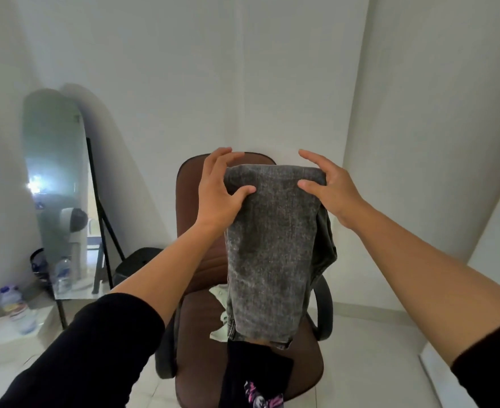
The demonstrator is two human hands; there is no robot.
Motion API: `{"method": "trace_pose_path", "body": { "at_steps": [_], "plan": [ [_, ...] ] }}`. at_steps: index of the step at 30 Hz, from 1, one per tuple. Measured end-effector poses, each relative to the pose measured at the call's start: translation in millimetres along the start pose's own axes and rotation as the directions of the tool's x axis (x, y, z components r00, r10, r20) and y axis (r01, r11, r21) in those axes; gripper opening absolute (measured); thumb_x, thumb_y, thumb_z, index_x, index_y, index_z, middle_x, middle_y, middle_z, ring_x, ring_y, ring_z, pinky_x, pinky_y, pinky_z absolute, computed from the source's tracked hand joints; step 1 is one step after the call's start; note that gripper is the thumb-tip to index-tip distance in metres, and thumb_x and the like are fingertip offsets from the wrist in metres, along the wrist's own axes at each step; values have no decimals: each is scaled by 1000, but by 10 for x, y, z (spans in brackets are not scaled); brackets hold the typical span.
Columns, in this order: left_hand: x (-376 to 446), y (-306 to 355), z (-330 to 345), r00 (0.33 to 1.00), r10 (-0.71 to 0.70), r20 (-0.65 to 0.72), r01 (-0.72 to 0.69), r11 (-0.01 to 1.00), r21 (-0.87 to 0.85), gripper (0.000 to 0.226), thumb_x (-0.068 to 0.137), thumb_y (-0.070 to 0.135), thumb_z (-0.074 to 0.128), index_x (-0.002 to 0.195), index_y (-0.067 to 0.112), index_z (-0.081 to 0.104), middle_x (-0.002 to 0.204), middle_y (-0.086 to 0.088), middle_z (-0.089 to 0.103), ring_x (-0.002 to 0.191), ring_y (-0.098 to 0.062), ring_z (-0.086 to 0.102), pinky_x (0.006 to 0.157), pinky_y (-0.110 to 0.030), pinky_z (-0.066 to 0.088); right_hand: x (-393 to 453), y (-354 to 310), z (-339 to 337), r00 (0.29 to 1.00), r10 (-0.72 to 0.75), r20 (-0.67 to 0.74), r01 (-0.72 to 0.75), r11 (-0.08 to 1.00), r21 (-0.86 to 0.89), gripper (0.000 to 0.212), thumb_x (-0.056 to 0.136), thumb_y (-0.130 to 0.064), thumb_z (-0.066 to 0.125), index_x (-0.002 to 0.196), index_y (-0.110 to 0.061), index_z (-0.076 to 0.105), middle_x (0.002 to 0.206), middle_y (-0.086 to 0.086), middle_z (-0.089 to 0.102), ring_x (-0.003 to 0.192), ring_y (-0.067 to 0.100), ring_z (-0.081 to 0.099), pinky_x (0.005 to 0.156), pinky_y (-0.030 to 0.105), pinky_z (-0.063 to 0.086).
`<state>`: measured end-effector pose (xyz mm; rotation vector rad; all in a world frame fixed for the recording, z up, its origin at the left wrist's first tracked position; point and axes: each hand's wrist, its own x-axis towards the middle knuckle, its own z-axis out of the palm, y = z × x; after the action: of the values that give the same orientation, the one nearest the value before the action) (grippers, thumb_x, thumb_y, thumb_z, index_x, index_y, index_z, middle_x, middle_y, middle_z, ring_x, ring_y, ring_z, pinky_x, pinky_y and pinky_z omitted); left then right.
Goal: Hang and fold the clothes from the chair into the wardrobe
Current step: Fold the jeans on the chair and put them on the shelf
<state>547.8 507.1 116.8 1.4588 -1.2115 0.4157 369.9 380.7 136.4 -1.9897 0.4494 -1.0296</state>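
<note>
Grey washed jeans (272, 248), folded lengthwise, hang in the air above a brown office chair (192, 319). My left hand (222, 189) pinches the top left corner of the fold, thumb in front and fingers behind. Gripping the top right corner the same way is my right hand (328, 187). The jeans' hems dangle just over the seat. On the seat lie a pale green garment (220, 319), mostly hidden behind the jeans, and a black garment with a pink print (257, 381) at the front edge. No wardrobe is in view.
A tall standing mirror (57, 184) leans against the left wall on a black stand. Plastic water bottles (17, 310) stand on a low white ledge at the left. A dark bin (133, 266) sits behind the chair. White walls meet in a corner behind the chair.
</note>
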Motion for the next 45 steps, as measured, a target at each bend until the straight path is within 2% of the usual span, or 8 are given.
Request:
{"method": "trace_pose_path", "body": {
  "at_steps": [12, 15, 21, 28, 31, 34, 40, 45],
  "plan": [
    [-183, -318, -216, 991, 97, 93, -96, 995, -17, 61, 69, 15, 80, 124, 19, 54, 134, 3, 40, 118, 6, 34, 100, 1, 25, -140, 95, 236, 993, 94, 75, -95, 995, 3, 37, 87, -6, 63, 119, -26, 61, 118, -6, 59, 101, -3, 57, 83, 6, 47],
    [-259, -748, 34, 985, 34, 167, -37, 999, 15, 63, 70, 15, 80, 126, 20, 52, 138, 0, 39, 122, 5, 30, 102, 0, 21, 25, 552, 366, 974, 174, 143, -173, 985, -20, 38, 87, -8, 64, 117, -31, 61, 121, -5, 59, 104, 1, 57, 85, 8, 48],
    [-339, -2046, 929, 893, -201, 403, 150, 976, 155, 69, 73, 9, 78, 132, 25, 46, 148, 0, 24, 138, -16, 25, 114, -30, 24, 638, 2036, 755, 893, 353, 279, -311, 933, -182, 48, 91, -5, 57, 130, -32, 53, 130, -4, 53, 116, 10, 50, 104, 25, 40],
    [-319, -3391, 1924, 744, -381, 548, 225, 916, 331, 81, 84, -1, 64, 148, 26, 23, 158, 6, 2, 139, -16, 24, 105, -18, 27, 1373, 3575, 1178, 765, 514, 390, -384, 848, -364, 58, 94, -1, 50, 142, -32, 38, 150, 0, 34, 137, 18, 34, 113, 30, 27],
    [-326, -3653, 2159, 720, -419, 553, 184, 884, 430, 87, 86, -1, 62, 151, 25, 10, 159, 8, -8, 126, -22, 45, 90, -36, 50, 1518, 3889, 1291, 773, 505, 385, -339, 841, -422, 58, 94, -2, 49, 144, -30, 36, 151, 0, 34, 139, 19, 32, 113, 28, 24],
    [-329, -3770, 2304, 716, -447, 536, 145, 847, 512, 83, 90, 2, 58, 151, 18, 5, 159, 5, -12, 105, -25, 58, 74, -37, 53, 1577, 4043, 1364, 813, 476, 336, -294, 833, -468, 57, 94, -2, 48, 144, -28, 37, 149, -1, 38, 138, 20, 33, 116, 31, 23],
    [-651, -3654, 2258, 779, -418, 467, 161, 854, 495, 79, 90, 7, 59, 151, 10, 8, 159, -2, -2, 117, -22, 54, 81, -38, 54, 1125, 4065, 1438, 894, 386, 229, -254, 855, -452, 52, 92, 2, 50, 139, -21, 45, 141, 0, 50, 130, 18, 44, 99, 8, 25],
    [-1525, -3255, 1832, 816, -396, 420, 278, 907, 315, 80, 83, -7, 62, 148, 21, 26, 147, -7, 27, 96, -27, 57, 80, -39, 55, 74, 3831, 1492, 920, 348, 181, -241, 866, -439, 46, 87, 2, 57, 127, -21, 57, 130, 0, 59, 107, 17, 60, 93, 9, 38]
  ]
}}
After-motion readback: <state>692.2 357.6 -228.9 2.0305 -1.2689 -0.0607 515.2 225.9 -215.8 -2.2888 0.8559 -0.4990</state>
